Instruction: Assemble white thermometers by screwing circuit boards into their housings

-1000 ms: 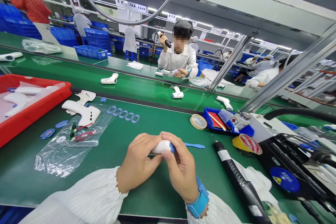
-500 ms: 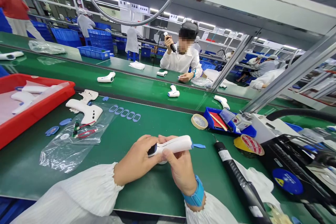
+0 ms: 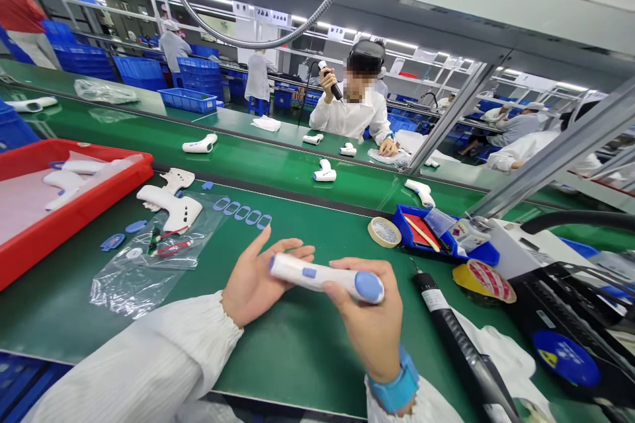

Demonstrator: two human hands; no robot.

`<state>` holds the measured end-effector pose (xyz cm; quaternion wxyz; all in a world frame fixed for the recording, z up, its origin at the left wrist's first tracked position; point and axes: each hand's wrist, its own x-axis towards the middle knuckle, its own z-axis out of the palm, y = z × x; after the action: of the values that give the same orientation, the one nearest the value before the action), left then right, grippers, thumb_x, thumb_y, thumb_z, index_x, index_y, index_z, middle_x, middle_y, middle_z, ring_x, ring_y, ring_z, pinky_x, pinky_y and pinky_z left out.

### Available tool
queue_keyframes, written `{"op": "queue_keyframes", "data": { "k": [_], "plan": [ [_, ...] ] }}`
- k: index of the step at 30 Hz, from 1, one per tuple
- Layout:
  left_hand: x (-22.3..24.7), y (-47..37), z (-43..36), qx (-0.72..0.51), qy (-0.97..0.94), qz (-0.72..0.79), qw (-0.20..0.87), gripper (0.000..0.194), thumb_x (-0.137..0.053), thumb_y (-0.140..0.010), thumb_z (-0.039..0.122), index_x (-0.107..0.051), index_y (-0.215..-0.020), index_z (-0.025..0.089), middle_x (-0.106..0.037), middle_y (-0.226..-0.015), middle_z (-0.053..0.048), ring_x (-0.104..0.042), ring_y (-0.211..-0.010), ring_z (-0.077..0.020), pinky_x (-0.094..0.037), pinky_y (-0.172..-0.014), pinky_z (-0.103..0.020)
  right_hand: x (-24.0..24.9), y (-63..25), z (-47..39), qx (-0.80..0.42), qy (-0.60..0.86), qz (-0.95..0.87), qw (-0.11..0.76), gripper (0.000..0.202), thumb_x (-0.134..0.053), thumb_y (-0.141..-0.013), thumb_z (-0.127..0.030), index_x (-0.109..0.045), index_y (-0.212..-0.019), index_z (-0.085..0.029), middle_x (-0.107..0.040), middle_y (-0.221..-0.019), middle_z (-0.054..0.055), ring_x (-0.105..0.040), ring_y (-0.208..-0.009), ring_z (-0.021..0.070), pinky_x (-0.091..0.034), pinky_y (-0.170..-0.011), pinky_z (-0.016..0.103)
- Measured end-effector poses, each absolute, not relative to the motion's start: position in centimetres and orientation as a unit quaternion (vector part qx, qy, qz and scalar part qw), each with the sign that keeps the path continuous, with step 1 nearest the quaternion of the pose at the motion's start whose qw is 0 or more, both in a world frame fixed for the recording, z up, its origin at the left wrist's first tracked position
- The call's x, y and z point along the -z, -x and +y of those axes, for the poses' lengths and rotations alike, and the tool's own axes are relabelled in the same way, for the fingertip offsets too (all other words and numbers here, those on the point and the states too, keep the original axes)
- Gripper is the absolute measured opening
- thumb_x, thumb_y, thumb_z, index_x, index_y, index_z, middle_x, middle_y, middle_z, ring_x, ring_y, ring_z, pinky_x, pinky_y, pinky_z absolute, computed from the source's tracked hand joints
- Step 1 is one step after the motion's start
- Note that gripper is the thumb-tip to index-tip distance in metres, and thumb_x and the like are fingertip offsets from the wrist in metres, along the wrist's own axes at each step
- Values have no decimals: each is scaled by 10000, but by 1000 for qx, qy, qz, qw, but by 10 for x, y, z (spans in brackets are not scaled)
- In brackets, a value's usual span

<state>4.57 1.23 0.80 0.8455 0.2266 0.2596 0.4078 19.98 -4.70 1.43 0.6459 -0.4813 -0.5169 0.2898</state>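
My right hand grips a white gun-shaped thermometer with blue trim, thumb on the near side and fingers behind. A blue oval end faces toward me at its right, and a small blue button shows on its side. My left hand is open, palm up and fingers spread, close by the thermometer's left end; whether it touches is unclear. White thermometer housing halves lie left of my hands. Beside them, a small circuit board with red wires rests on a clear plastic bag.
Blue ring-shaped pieces lie in a row. A red tray stands left. To the right are a tape roll, a blue parts box and an electric screwdriver. Thermometers sit along the green belt; a co-worker sits beyond.
My left hand has let go of the thermometer and opened. My right hand has turned it, so its button side and blue oval end now show. The co-worker's lower hand has moved right.
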Motion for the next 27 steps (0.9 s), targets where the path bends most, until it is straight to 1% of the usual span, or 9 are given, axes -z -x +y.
{"op": "queue_keyframes", "data": {
  "k": [2,4,7,10,13,18,21,23,27],
  "plan": [
    [-3,-51,13,-481,-188,273,812,328,-535,-800,480,-583,-746,160,-662,-795,-44,-618,-853,-164,-474,-825,-296,-16,-187,-54,-230,479,-578,619,241,-704,-709,-224,-495,-828,-231,-655,-831,24,-628,-774,163,-508,-687,288],
    [0,-58,14,-509,-182,312,781,292,-591,-778,427,-546,-647,170,-597,-606,19,-604,-663,-117,-486,-702,-248,-16,-172,-61,-217,411,-685,562,193,-665,-746,-236,-521,-874,-225,-660,-839,33,-623,-793,166,-501,-723,300],
    [3,-67,13,-485,-273,353,752,373,-578,-766,466,-518,-554,165,-517,-483,36,-533,-473,-94,-418,-492,-212,-14,-143,-72,-159,309,-786,511,121,-579,-788,-314,-532,-795,-203,-624,-673,2,-587,-666,145,-471,-670,294],
    [6,-71,11,-440,-395,331,735,544,-447,-787,555,-440,-401,172,-445,-403,19,-479,-376,-100,-374,-421,-238,-5,-112,-81,-90,345,-751,556,227,-464,-818,-346,-452,-646,-198,-492,-513,-31,-469,-501,111,-368,-520,271],
    [9,-73,9,-405,-440,339,726,601,-396,-774,586,-353,-318,197,-371,-334,19,-435,-306,-110,-348,-379,-259,3,-89,-86,-36,400,-700,591,212,-423,-790,-271,-399,-594,-194,-414,-477,-33,-380,-450,104,-263,-473,277],
    [8,-74,14,-358,-524,408,656,613,-327,-792,607,-394,-343,195,-399,-326,15,-454,-322,-111,-351,-415,-249,0,-101,-84,-91,412,-633,649,189,-477,-747,-240,-375,-592,-201,-387,-470,-40,-406,-465,111,-311,-502,269],
    [6,-73,22,-305,-593,441,600,582,-352,-782,614,-441,-394,189,-415,-338,23,-454,-347,-119,-322,-425,-242,-3,-136,-84,-170,372,-644,647,146,-548,-741,-270,-437,-666,-212,-526,-556,-26,-501,-531,121,-407,-527,253],
    [3,-71,29,-272,-646,454,550,538,-425,-767,586,-464,-413,183,-407,-353,33,-427,-377,-115,-294,-449,-240,-4,-167,-88,-209,397,-648,615,90,-579,-744,-276,-511,-765,-221,-641,-740,13,-592,-670,149,-480,-611,272],
    [-1,-72,47,-223,-729,477,436,494,-506,-755,511,-420,-392,187,-360,-373,41,-339,-413,-113,-225,-488,-253,-7,-236,-107,-234,530,-677,454,212,-596,-777,-262,-596,-988,-243,-679,-994,40,-642,-897,179,-517,-780,274]
  ]
}}
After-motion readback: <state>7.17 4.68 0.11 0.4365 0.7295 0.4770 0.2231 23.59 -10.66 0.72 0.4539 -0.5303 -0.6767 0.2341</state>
